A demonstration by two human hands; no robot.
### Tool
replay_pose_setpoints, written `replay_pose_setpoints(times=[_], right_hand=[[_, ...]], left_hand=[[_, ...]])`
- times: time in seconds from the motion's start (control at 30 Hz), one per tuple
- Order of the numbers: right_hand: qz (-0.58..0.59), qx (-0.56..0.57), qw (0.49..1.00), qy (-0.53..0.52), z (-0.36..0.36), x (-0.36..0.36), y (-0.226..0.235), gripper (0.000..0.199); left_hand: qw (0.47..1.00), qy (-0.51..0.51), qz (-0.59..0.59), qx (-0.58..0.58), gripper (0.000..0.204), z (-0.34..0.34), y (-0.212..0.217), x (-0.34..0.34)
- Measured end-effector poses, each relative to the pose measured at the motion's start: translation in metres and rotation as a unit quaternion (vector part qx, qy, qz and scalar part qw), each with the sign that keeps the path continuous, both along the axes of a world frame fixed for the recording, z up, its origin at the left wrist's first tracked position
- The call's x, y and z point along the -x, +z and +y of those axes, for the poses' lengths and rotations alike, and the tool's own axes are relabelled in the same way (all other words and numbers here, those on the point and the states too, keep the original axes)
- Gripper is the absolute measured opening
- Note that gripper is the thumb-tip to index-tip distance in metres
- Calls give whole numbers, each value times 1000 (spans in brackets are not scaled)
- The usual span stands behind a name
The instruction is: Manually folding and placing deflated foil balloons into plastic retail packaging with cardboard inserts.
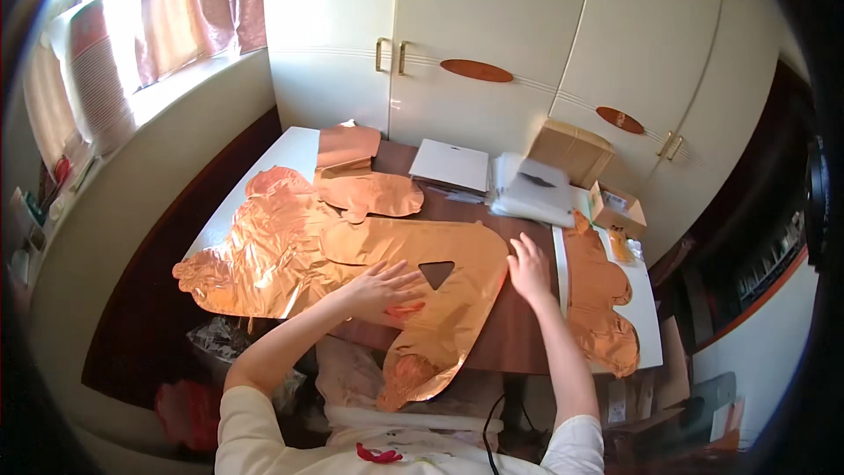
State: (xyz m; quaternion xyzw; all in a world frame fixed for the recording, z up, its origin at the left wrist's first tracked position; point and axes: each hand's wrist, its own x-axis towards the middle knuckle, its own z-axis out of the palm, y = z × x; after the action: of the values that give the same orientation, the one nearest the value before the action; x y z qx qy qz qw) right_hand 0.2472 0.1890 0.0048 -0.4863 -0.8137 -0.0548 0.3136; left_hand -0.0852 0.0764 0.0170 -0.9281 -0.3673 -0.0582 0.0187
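A large copper-orange foil balloon (pixel 470 299), flat and uninflated, lies across the table with a dark triangle on it. Its left part is crinkled, and its lower end hangs over the table's near edge. My left hand (pixel 383 288) rests flat on the foil's middle, left of the triangle, fingers spread. At the balloon's right edge is my right hand (pixel 529 271), its fingers stretched out and near or touching the rim. Nothing shows in either hand.
Another copper foil piece (pixel 596 295) lies on the table's right end. Behind are a folded foil piece (pixel 347 148), a white flat stack (pixel 450 164), clear plastic sleeves (pixel 534 189), a cardboard box (pixel 571 149) and a small open box (pixel 617 208). Cabinets (pixel 483 9) stand beyond.
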Motion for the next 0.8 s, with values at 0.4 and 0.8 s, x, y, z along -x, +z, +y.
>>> replay_pose_setpoints(times=[0.4,0.8], right_hand=[[-188,234,945,127,-60,2,-12,73],[93,219,971,-11,-66,-116,9,59]], left_hand=[[976,204,-26,-66,66,-24,-4,-99],[976,216,-13,-1,80,-14,-18,-62]])
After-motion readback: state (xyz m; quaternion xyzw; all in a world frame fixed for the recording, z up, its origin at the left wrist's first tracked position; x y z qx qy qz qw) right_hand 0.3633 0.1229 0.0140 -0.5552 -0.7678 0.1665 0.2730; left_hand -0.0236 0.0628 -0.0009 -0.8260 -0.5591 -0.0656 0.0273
